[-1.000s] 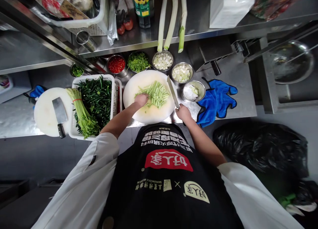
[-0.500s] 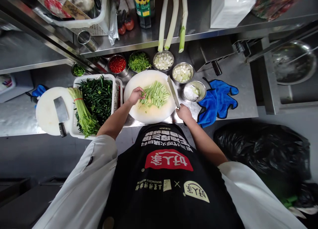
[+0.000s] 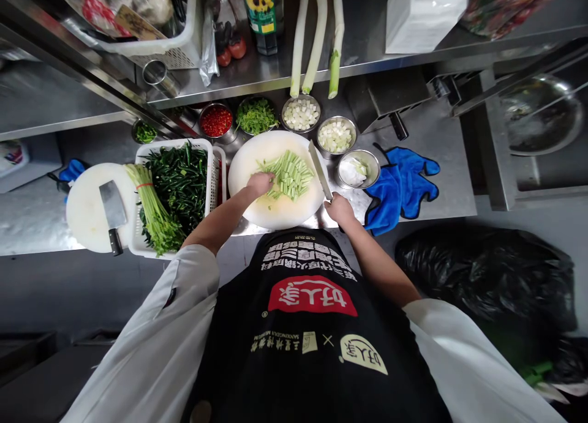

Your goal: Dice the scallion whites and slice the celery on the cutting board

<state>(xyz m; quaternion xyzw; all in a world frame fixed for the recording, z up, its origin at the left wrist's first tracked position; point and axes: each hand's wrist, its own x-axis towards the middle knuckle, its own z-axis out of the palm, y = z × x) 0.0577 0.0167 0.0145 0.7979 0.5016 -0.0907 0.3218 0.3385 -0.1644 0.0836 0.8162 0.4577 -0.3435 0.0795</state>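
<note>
Cut celery pieces [image 3: 294, 175] lie heaped on a white round cutting board [image 3: 243, 150]. My left hand [image 3: 261, 183] is at the left side of the heap, its fingers curled together; whatever they may hold is hidden. In my right hand [image 3: 340, 210] is the handle of a kitchen knife [image 3: 320, 169]. The blade points away from me along the board's right side, apart from the celery. Beyond the board stand metal bowls of chopped greens [image 3: 257, 116], chopped red chilies [image 3: 215, 121] and white diced pieces [image 3: 301, 114].
To the left, a white basket [image 3: 211, 178] holds green chilies [image 3: 184, 178] and banded celery [image 3: 154, 209]. Past it, a cleaver [image 3: 113, 202] rests on another board [image 3: 85, 209]. Blue cloths [image 3: 404, 187] lie right. Leeks [image 3: 316, 37] overhang the shelf [image 3: 362, 62].
My left hand has moved slightly right and toward me, against the celery heap, with its fingers now tucked under. My right hand and the knife have hardly moved.
</note>
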